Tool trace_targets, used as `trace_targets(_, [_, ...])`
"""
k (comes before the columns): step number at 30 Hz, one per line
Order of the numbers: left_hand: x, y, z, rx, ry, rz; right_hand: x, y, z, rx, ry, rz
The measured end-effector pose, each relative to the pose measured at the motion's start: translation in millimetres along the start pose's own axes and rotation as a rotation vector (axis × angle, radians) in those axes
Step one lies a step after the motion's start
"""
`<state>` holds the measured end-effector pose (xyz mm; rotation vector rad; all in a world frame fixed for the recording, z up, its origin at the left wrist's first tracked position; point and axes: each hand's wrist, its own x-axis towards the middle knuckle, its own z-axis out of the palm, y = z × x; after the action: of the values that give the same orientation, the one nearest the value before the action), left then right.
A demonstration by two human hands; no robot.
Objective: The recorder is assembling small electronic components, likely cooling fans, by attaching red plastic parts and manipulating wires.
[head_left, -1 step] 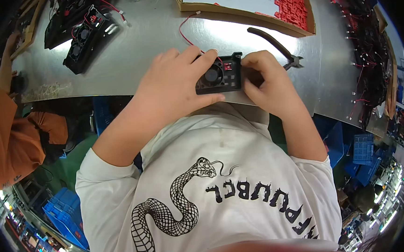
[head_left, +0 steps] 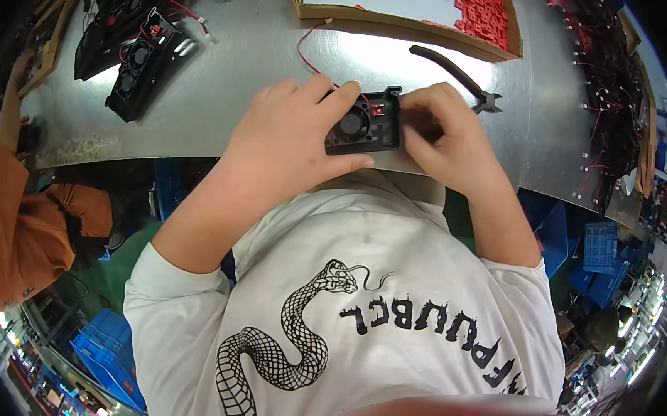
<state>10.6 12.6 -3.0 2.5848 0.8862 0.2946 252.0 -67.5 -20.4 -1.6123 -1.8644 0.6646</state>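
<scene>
Over the near edge of a shiny metal table I hold a small black fan unit with both hands. My left hand wraps its left side, fingers over the top edge and thumb below. My right hand grips its right end, fingertips pressed by a small red part on the housing. A thin red wire loops from the fan across the table.
Black-handled cutters lie just beyond my right hand. A cardboard tray at the back holds white paper and several red parts. Black fan assemblies lie far left, wire bundles right. A person in orange works at left; blue crates stand below.
</scene>
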Motion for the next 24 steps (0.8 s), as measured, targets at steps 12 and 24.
trace_targets(12, [8, 7, -2, 0.069, -0.009, 0.06, 33, -23, -20, -0.191, -0.007, -0.136])
trace_targets(24, [4, 14, 2, 0.044, -0.024, 0.014, 165, 107, -115, -0.577, -0.184, -0.043])
